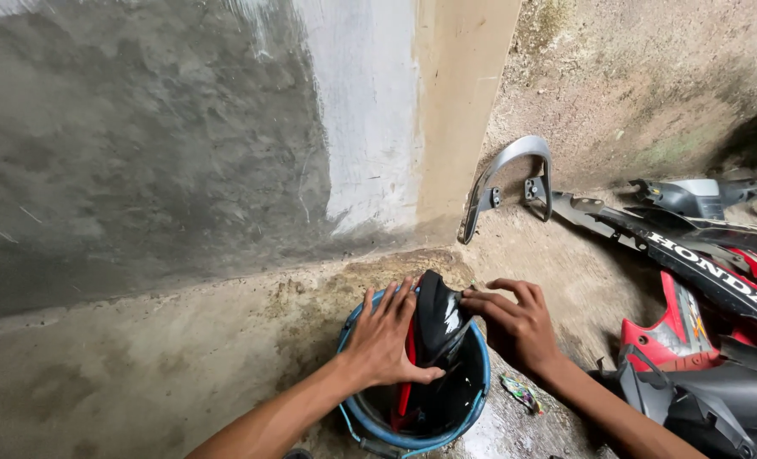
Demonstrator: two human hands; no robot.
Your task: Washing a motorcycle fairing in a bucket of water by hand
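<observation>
Both hands grip a black panel [439, 321] standing in a blue bucket [476, 399]: left hand [387, 336] flat-fingered against its side, right hand [514, 323] curled over its top edge. More panels [693, 263] lie on the floor at right, a grey grab rail [514, 161] by the wall.

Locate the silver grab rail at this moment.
In the head view the silver grab rail leans against the base of the concrete wall, upper right of centre, beyond the blue bucket and left of the black body panels.
</observation>
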